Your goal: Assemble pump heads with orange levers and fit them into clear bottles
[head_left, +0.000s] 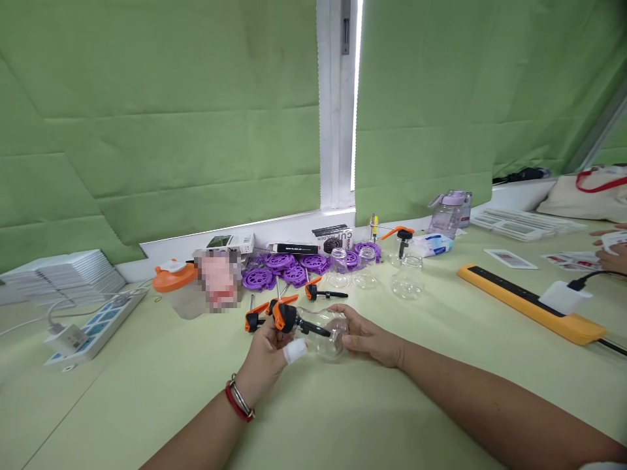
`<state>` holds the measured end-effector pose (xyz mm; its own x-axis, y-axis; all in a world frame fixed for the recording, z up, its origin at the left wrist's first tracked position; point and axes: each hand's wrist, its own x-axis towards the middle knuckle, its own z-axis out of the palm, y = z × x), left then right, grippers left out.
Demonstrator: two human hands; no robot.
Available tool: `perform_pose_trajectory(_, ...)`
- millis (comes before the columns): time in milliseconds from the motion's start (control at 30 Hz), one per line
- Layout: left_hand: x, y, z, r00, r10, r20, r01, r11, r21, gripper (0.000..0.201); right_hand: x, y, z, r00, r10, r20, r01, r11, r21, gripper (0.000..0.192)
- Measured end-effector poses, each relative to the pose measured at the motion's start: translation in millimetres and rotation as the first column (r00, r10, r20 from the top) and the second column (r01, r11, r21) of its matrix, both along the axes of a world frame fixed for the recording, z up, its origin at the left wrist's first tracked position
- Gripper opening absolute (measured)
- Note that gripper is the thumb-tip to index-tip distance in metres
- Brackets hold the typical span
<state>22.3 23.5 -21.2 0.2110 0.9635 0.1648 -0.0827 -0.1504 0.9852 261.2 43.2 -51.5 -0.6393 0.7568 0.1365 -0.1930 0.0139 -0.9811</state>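
My left hand (pixel 269 359), with white tape round its thumb, grips a black-and-orange lid mechanism (pixel 287 318) at the mouth of a clear jar (pixel 333 336). The mechanism's black stem points right, overlapping the jar; I cannot tell how far it is seated. My right hand (pixel 369 338) is wrapped round the jar's rounded far end, so the jar lies on its side between both hands. Just behind my left hand lies another black-and-orange mechanism (pixel 253 321), partly hidden. A third mechanism (pixel 323 294) with a black stem rests beyond the jar.
Purple wheel-shaped parts (pixel 279 262) are heaped at the back. Clear jars (pixel 407 284) stand right of them, near a jar with a black-and-orange top (pixel 403 245). An orange-lidded cup (pixel 176 287) and white power strip (pixel 100 326) are left; a yellow power strip (pixel 519 300) and another person's hand (pixel 612 245) right.
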Motion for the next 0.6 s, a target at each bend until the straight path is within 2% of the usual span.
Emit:
perform_pose_trajectory(167, 1, -4, 0.3, 0.999, 0.032, -0.027, -0.029, 0.993, 0.113, 0.046, -4, -3, -2.2, 0.991, 0.032, 0.128, -0.051, 0.987, 0.151, 0.065)
perform_pose_trajectory(367, -1, -8, 13.6, 0.997, 0.060, -0.046, -0.055, 0.993, 0.105, 0.045, -5, -4, -6.7, 0.949, -0.064, 0.307, -0.041, 0.945, 0.323, 0.067)
perform_pose_trajectory(500, -12, -2, 26.0, 0.970, 0.219, -0.102, -0.202, 0.967, 0.153, 0.048, -4, -4, -6.1, 0.919, -0.088, 0.384, -0.053, 0.939, 0.341, 0.072)
perform_pose_trajectory(600, -32, 9, 35.7, 0.906, 0.413, -0.091, -0.386, 0.896, 0.219, 0.051, -4, -5, -4.9, 0.912, -0.102, 0.398, -0.042, 0.941, 0.337, 0.070)
